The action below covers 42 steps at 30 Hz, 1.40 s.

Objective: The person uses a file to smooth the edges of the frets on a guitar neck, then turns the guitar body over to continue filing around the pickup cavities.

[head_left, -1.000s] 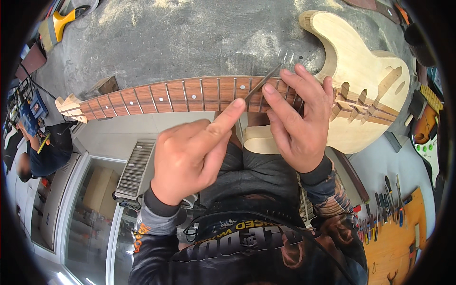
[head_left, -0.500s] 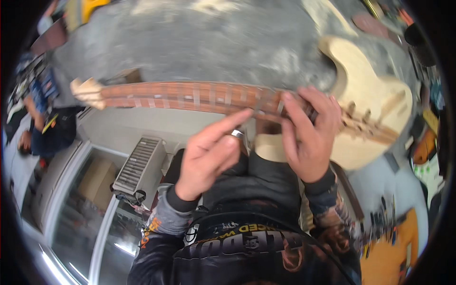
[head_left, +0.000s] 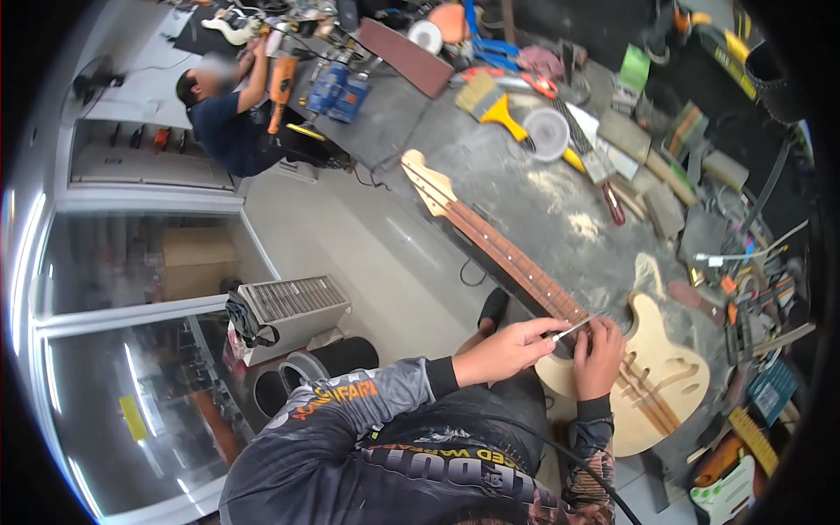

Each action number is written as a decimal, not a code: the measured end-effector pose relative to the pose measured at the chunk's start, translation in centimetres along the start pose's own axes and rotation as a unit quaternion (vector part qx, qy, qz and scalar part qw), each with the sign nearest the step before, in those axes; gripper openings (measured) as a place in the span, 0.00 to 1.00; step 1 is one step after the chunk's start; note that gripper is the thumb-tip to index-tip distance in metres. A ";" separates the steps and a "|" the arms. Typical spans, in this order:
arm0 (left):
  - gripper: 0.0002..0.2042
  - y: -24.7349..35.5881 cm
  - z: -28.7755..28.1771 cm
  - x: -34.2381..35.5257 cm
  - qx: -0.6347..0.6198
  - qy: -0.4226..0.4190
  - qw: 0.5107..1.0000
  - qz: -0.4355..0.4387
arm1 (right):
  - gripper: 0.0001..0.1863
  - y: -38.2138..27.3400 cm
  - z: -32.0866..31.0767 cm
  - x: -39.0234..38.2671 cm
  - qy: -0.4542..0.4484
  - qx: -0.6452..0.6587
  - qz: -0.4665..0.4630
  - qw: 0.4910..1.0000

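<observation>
L hand (head_left: 514, 350): pinching slim grey metal rod (head_left: 578, 326) over pale wooden guitar (head_left: 652, 350); prob. light, stiff; grip ends | R hand (head_left: 599, 360): fingers bent, can't tell grip from here | guitar prob. dents

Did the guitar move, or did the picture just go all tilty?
No, it seems not: the guitar still lies along the same edge of the table. The whole view swung round instead.
</observation>
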<state>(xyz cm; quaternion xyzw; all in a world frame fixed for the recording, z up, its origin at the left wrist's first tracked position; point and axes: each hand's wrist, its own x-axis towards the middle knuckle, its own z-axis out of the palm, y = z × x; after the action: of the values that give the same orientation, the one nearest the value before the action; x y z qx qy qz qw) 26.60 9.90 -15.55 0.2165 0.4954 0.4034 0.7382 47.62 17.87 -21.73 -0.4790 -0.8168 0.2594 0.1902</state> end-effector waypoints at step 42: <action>0.09 4.6 3.9 1.2 0.038 0.093 0.993 0.068 | 0.26 0.2 -0.7 1.2 -0.029 0.051 -0.054 0.997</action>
<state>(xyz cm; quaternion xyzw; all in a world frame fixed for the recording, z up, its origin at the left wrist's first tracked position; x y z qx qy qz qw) 28.63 13.83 -11.25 0.2394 0.5613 0.4518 0.6508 47.60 19.16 -21.20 -0.4163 -0.8324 0.3033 0.2044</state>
